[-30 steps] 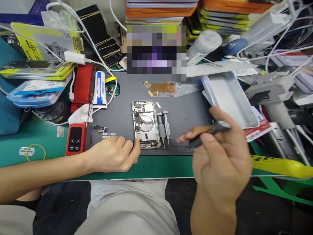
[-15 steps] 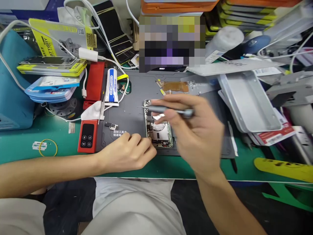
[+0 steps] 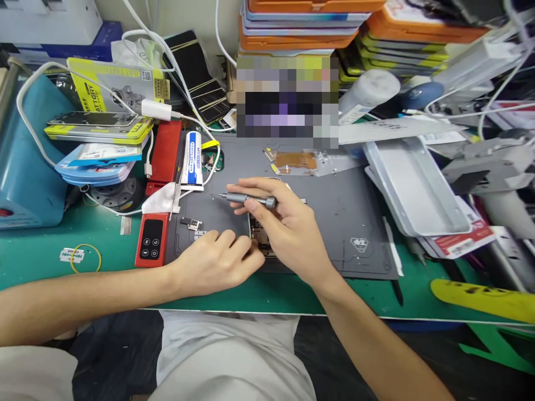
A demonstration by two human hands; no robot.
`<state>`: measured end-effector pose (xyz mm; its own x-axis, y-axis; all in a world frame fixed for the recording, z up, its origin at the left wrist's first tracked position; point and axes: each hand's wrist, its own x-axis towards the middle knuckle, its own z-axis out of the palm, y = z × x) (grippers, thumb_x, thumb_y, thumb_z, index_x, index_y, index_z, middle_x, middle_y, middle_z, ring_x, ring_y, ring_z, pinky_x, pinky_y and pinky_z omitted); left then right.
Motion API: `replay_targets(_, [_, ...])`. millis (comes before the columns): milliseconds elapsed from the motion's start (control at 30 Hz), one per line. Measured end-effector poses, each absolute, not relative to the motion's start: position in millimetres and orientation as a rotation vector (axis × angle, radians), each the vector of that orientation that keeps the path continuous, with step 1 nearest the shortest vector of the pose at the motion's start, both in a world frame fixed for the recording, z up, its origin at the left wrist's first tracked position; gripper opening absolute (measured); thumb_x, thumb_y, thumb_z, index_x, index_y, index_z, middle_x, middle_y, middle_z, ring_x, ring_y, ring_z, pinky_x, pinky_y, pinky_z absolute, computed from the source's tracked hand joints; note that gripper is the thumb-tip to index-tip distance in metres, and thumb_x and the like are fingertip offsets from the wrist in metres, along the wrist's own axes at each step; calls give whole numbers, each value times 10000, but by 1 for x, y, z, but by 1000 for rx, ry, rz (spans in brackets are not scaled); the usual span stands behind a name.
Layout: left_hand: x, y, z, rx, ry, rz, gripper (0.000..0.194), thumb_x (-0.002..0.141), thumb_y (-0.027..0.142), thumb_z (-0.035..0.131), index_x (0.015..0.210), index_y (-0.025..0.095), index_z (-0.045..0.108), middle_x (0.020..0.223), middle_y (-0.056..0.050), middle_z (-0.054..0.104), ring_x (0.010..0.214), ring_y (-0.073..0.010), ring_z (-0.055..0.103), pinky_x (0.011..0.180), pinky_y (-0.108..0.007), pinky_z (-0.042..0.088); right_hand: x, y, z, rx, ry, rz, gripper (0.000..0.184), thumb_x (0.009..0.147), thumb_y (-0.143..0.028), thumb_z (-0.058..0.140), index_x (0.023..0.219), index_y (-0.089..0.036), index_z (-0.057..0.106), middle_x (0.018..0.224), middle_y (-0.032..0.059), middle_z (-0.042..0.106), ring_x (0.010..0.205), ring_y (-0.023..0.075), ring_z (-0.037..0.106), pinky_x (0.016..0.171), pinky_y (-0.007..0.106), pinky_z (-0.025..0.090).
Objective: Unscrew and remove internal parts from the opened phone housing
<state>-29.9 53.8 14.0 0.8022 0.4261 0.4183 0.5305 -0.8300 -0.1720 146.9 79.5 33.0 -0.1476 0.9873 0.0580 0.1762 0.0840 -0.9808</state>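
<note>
My right hand [image 3: 290,225] is closed around a slim grey precision screwdriver [image 3: 238,197], held nearly level with its tip pointing left above the dark mat [image 3: 338,223]. Under that hand lies an opened phone [image 3: 261,238] with its inner parts bare; most of it is hidden by my fingers. My left hand [image 3: 221,256] has its fingers curled in, with the fingertips at the phone's lower left edge. A small metal part with a black end [image 3: 191,224] lies on the mat just beyond my left knuckles.
Left of the mat are a red device with touch buttons [image 3: 151,240], a white-and-blue tube [image 3: 193,161], a razor blade [image 3: 72,255] and a rubber band. An orange flex piece [image 3: 296,160] lies at the back. At right sit a grey tray [image 3: 418,192] and a yellow strip [image 3: 480,301].
My right hand with the screwdriver has moved left, so the tip is now past the phone's left side and the hand covers more of it. My left hand stays by the phone's edge.
</note>
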Motion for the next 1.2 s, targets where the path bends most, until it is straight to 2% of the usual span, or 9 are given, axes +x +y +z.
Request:
replay_targets(167, [-31, 56, 16, -2735, -748, -484, 108, 974, 144, 671, 1082, 154, 673, 739, 8, 585, 632, -177, 561, 519, -331, 371, 158, 91, 38, -1086, -1425, 1122, 262, 1056, -347, 638, 1308, -278, 613, 1240, 42, 810, 963, 163, 808, 928, 363, 696])
replay_targets(267, [-32, 56, 16, -2716, -746, -478, 156, 974, 139, 684, 1129, 134, 672, 756, 11, 602, 637, -177, 571, 505, -332, 369, 174, 103, 40, -1072, -1439, 1078, 331, 1055, -414, 632, 1346, -289, 537, 1095, 19, 816, 779, 141, 787, 780, 318, 692])
replay_targets(433, [-28, 56, 20, -2678, -777, -462, 129, 1011, 177, 680, 1130, 127, 685, 728, 18, 605, 626, -167, 580, 478, -316, 344, 196, 127, 33, -1132, -1394, 1043, 362, 1087, -533, 506, 1386, -340, 441, 972, -15, 762, 569, 114, 683, 529, 270, 577])
replay_targets(567, [-23, 61, 26, -2699, -837, -395, 78, 1027, 188, 662, 1076, 140, 698, 720, 10, 614, 622, -179, 595, 468, -315, 342, 200, 137, 20, -1115, -1370, 1122, 370, 1085, -552, 480, 1397, -358, 433, 1046, -2, 742, 606, 115, 680, 533, 276, 555])
replay_targets(667, [-24, 70, 33, -2765, -770, -398, 172, 1086, 285, 611, 1026, 145, 691, 715, 4, 617, 636, -180, 596, 496, -307, 361, 201, 133, 14, -1110, -1342, 1166, 474, 1048, -519, 565, 1460, -357, 395, 1050, 2, 728, 627, 126, 657, 561, 294, 570])
replay_targets(800, [-30, 86, 42, -2878, -550, -254, 153, 1085, 241, 607, 1114, 113, 686, 754, -14, 637, 663, -180, 591, 534, -311, 391, 202, 118, 19, -1125, -1339, 1176, 571, 1025, -484, 608, 1521, -371, 348, 1006, -6, 699, 562, 123, 582, 487, 300, 538])
replay_targets(900, [-33, 97, 45, -2932, -520, -255, 220, 1110, 324, 575, 1132, 135, 686, 732, 0, 626, 656, -177, 579, 547, -315, 401, 203, 107, 28, -1182, -1416, 1133, 646, 1032, -529, 586, 1578, -404, 265, 1032, 14, 705, 659, 158, 654, 482, 297, 547])
replay_targets(1067, [-33, 104, 42, -2981, -503, -368, 209, 1126, 306, 540, 1098, 160, 687, 697, 36, 616, 627, -147, 568, 560, -309, 417, 201, 97, 31, -1154, -1333, 1234, 543, 1058, -487, 544, 1538, -397, 305, 987, 7, 700, 555, 133, 606, 448, 292, 555])
replay_targets(1200, [-33, 102, 40, -3024, -570, -332, 243, 1135, 338, 523, 1058, 178, 689, 683, 41, 602, 610, -142, 561, 551, -310, 407, 200, 89, 29, -1022, -1262, 1338, 490, 1055, -442, 579, 1486, -388, 354, 960, -7, 681, 597, 140, 637, 488, 296, 616])
